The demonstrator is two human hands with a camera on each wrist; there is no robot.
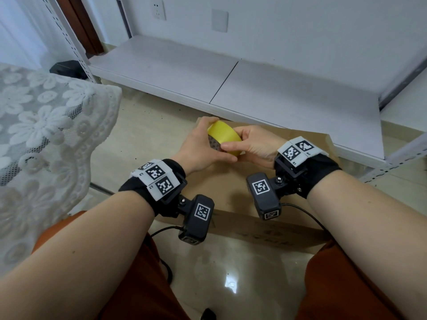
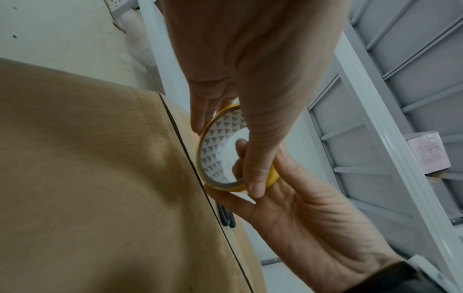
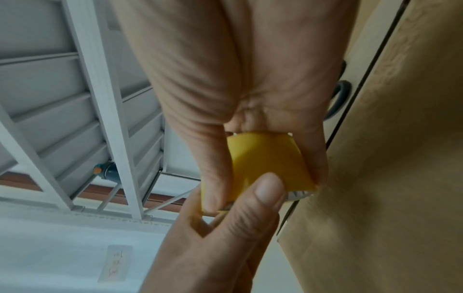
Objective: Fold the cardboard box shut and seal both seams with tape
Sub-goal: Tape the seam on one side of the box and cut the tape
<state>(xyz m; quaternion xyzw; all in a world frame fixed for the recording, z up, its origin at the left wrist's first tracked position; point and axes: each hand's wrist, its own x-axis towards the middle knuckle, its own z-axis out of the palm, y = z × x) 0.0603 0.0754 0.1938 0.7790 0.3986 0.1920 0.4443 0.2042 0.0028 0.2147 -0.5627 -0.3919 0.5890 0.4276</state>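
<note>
A yellow tape roll (image 1: pixel 225 137) with a patterned white core is held between both hands just above the brown cardboard box (image 1: pixel 233 192). My left hand (image 1: pixel 199 146) grips the roll from the left, thumb across its rim (image 2: pixel 253 178). My right hand (image 1: pixel 252 145) pinches the roll's outer face from the right (image 3: pixel 215 178). The roll (image 2: pixel 215 158) (image 3: pixel 268 158) hangs over the far end of the box. The top flaps (image 2: pixel 100 178) lie folded flat, their seam a dark line. A black looped object (image 2: pixel 226 216) lies on the box near the seam.
A low white shelf board (image 1: pixel 208 72) on a metal rack runs behind the box and overhangs its far edge. A lace-covered surface (image 1: pixel 46 125) stands at the left. Camera cables (image 1: pixel 307 215) trail over the box and the glossy floor tiles. A pink carton (image 2: pixel 426 152) sits on a shelf.
</note>
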